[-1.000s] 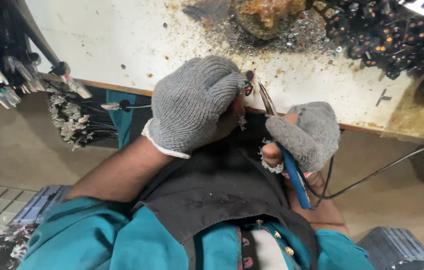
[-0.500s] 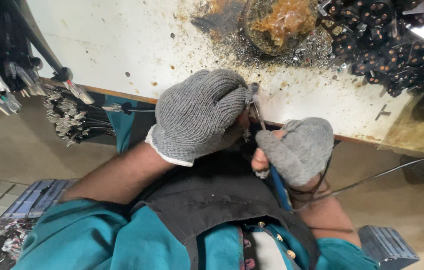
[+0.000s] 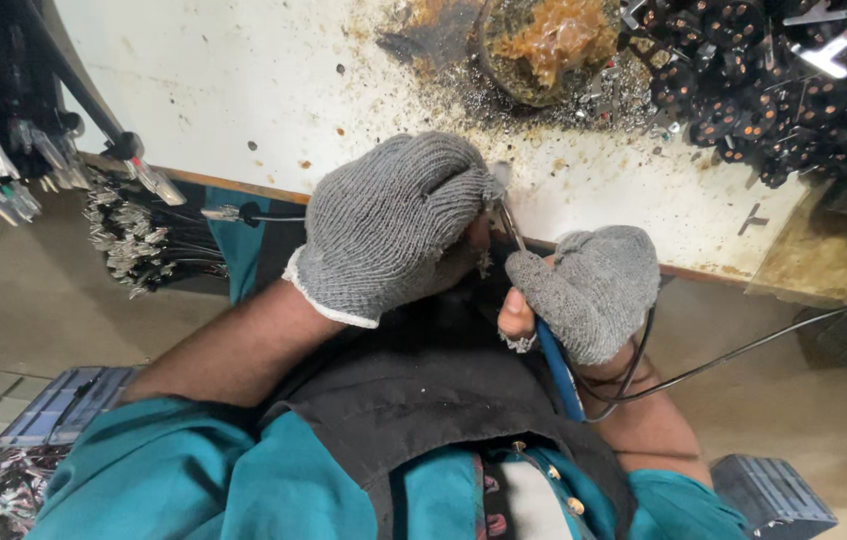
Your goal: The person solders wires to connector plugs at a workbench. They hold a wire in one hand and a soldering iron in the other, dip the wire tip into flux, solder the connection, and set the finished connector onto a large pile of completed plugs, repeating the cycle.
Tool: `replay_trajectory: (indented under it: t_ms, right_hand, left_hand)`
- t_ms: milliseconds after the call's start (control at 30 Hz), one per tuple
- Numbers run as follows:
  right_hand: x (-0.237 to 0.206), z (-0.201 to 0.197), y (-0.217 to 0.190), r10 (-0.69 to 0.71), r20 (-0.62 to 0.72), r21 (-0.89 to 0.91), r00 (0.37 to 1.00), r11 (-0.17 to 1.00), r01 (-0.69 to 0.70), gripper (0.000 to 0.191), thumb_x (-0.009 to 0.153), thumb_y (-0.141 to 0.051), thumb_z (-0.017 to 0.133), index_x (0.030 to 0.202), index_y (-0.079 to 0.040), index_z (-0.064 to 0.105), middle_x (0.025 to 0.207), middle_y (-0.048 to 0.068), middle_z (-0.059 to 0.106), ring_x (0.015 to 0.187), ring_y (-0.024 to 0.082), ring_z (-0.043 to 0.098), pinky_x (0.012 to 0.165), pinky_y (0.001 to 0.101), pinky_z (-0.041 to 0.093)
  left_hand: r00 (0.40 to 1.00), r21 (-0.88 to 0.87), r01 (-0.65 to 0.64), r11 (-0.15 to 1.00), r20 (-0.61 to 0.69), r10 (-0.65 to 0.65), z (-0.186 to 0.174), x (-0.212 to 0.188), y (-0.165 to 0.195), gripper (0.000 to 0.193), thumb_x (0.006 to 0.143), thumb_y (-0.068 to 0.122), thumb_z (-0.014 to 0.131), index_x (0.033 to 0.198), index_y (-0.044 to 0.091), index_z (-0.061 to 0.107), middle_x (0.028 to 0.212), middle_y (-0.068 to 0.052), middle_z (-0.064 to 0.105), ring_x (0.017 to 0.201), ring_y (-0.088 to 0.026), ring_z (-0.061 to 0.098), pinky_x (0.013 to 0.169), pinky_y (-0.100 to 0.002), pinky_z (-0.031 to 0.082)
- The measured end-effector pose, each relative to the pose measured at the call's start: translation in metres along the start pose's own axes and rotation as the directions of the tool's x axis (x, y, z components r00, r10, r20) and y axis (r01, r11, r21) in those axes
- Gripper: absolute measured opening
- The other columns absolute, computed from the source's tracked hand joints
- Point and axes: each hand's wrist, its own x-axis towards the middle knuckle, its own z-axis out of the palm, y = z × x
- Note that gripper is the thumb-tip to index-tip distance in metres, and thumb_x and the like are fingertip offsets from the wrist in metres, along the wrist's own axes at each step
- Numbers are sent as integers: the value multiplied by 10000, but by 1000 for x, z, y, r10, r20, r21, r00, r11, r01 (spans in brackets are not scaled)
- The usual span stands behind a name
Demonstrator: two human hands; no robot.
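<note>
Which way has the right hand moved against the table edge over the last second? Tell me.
Yes. The right hand has moved up toward the table edge and closer to the left hand, with the blue-handled tool in its grip.

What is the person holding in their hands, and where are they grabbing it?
The right hand grips a soldering iron by its blue handle. The left hand is closed over something too hidden to tell.

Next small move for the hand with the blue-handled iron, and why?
Probably keep the right hand steady and let the blue-handled iron touch briefly: its metal tip sits right at the left hand, which is closed over something hidden, at the white bench edge.
</note>
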Motion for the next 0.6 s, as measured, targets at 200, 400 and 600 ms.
replay_trajectory:
  t_ms: [200, 400, 600]
  right_hand:
    - [12, -17, -12, -189, -211, -127, 959, 978, 165, 249, 801, -143, 822, 1014, -60, 722, 770, 82, 638, 733, 322, 627, 698, 464, 485]
    - [32, -21, -25, -201, -201, -133, 959, 975, 176, 242, 802, -182, 795, 994, -49, 730, 767, 73, 623, 726, 315, 615, 697, 478, 468]
    - [26, -23, -22, -200, -95, -263, 975, 950, 170, 180, 810, -201, 805, 955, -97, 776, 729, 73, 633, 683, 322, 629, 618, 465, 439]
  left_hand:
    - [999, -6, -22, 1000, -30, 22, 0, 1, 0, 277, 844, 165, 792, 1080, 86, 669, 1116, -119, 648, 976, -335, 677, 805, -433, 567]
    - [999, -5, -3, 1000, -34, 3, -1, 1, 2, 289, 812, 185, 809, 1046, 93, 668, 1115, -117, 656, 983, -337, 684, 805, -431, 568]
    - [1000, 2, 5, 1000, -22, -5, -2, 1, 1, 313, 792, 203, 828, 1044, 105, 671, 1123, -109, 659, 974, -325, 686, 780, -425, 564]
